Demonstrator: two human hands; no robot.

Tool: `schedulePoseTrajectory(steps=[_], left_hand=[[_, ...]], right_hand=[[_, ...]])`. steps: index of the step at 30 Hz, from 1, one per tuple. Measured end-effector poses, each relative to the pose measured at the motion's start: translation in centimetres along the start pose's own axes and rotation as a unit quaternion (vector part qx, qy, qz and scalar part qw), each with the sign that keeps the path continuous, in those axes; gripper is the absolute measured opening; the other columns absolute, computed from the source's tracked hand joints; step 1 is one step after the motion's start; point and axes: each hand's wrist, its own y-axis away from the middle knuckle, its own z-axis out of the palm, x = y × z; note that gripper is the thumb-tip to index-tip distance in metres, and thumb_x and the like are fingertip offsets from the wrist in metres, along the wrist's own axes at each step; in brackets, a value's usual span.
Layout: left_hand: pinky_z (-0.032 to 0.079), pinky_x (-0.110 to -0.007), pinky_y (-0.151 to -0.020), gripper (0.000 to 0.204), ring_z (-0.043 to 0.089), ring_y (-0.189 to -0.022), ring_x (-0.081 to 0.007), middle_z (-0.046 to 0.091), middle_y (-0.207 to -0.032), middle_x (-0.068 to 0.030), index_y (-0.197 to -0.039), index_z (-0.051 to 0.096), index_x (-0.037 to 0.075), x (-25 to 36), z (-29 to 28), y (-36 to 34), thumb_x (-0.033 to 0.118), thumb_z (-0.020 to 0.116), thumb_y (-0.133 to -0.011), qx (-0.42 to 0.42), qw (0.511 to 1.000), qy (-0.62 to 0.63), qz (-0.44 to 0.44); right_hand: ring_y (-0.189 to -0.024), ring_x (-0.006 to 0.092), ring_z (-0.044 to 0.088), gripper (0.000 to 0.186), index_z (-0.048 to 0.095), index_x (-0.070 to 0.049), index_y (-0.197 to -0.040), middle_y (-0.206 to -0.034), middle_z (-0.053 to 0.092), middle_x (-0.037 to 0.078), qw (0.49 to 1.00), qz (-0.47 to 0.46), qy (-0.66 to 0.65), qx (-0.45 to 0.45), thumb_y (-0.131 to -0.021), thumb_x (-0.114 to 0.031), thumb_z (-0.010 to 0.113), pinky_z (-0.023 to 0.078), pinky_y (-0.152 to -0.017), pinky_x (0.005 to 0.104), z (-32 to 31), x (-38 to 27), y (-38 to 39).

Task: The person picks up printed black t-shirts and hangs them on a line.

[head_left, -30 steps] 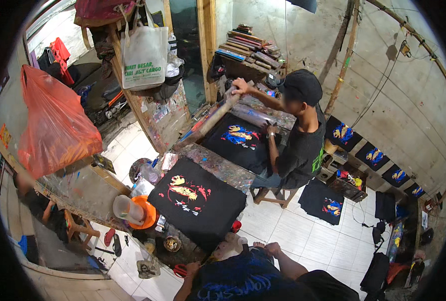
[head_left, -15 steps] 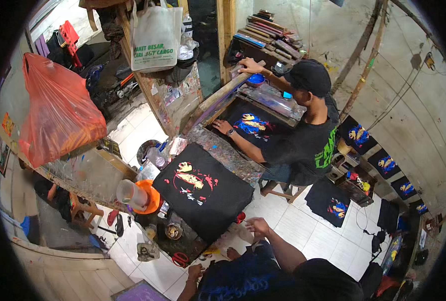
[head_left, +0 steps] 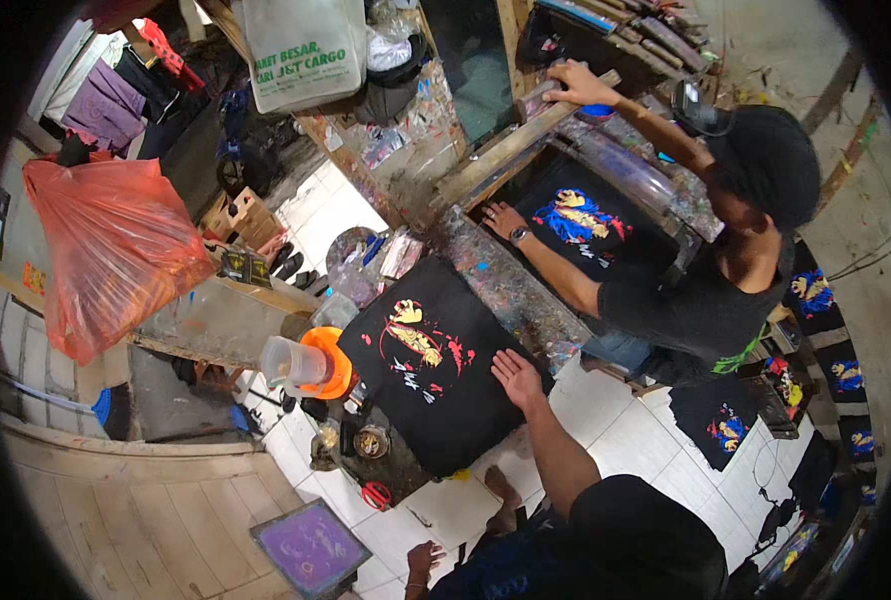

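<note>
Your right hand (head_left: 517, 380) is open, fingers extended and close together, at the right edge of the black printed cloth (head_left: 445, 372); it grips nothing visible, and whether it presses the fabric or sits just above it cannot be told. Your left hand (head_left: 425, 557) is low, off the near edge of the bench (head_left: 502, 288), with its fingers partly curled; you cannot be confirmed as holding anything there. The printed cloth lies spread over the near part of the bench and bears a yellow, red and white design. At the left edge of the bench, just beside the cloth, are an orange bowl (head_left: 336, 379) and a clear plastic jug (head_left: 283, 361). A small round dish (head_left: 371, 442) is near the cloth's lower left side, and red scissors (head_left: 375, 495) lie at the near left corner of the bench. At the far end, a co-worker (head_left: 710, 300) has both hands on a wooden frame (head_left: 510, 152) around a cloth printed in blue, yellow and red. A purple panel (head_left: 310, 545) is low to your left, well apart from the cloth.
</note>
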Motion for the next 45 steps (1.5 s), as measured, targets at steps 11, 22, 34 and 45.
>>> schedulePoseTrajectory(steps=[11,22,34,45], left_hand=[[0.052,-0.036,-0.07,0.03,0.063,-0.084,-0.0302,0.059,-0.104,-0.0182,-0.105,0.049,-0.006,-1.4,8.5,3.2,0.019,0.046,-0.088,-0.049,0.987,-0.119,0.094],[0.05,-0.03,-0.056,0.03,0.065,-0.074,-0.0232,0.063,-0.095,-0.014,-0.104,0.052,-0.003,5.8,8.9,5.4,0.021,0.049,-0.086,0.059,0.996,0.019,0.06],[0.051,-0.032,-0.063,0.031,0.064,-0.079,-0.0241,0.061,-0.101,-0.0143,-0.108,0.052,0.0,4.1,5.4,6.5,0.024,0.044,-0.089,0.014,0.995,-0.072,0.061],[0.041,-0.027,-0.082,0.047,0.054,-0.093,-0.014,0.059,-0.103,-0.0049,-0.108,0.055,0.0,33.3,11.4,12.2,0.04,0.036,-0.094,-0.165,0.774,-0.046,0.609]], right_hand=[[-0.119,0.0331,0.041,0.036,0.038,0.001,-0.124,-0.128,0.043,0.018,0.995,0.092,0.04,0.023,-0.094,-0.018,0.033,0.034,-0.1,0.048,-1.4,-1.4,-2.0],[-0.122,0.0313,0.038,0.037,0.037,-0.005,-0.125,-0.132,0.039,0.014,0.989,-0.009,-0.138,-0.05,-0.094,-0.024,0.036,0.03,-0.102,0.0485,0.5,-1.5,-9.1],[-0.111,0.0258,0.046,0.036,0.043,-0.005,-0.12,-0.121,0.048,0.012,0.995,-0.031,-0.011,-0.099,-0.09,-0.026,0.041,0.036,-0.097,0.0411,6.3,1.8,-6.0],[-0.101,0.0237,0.053,0.037,0.048,-0.004,-0.115,-0.111,0.055,0.011,0.907,-0.202,0.296,-0.222,-0.087,-0.028,0.046,0.041,-0.092,0.0373,16.3,-3.8,29.0]])
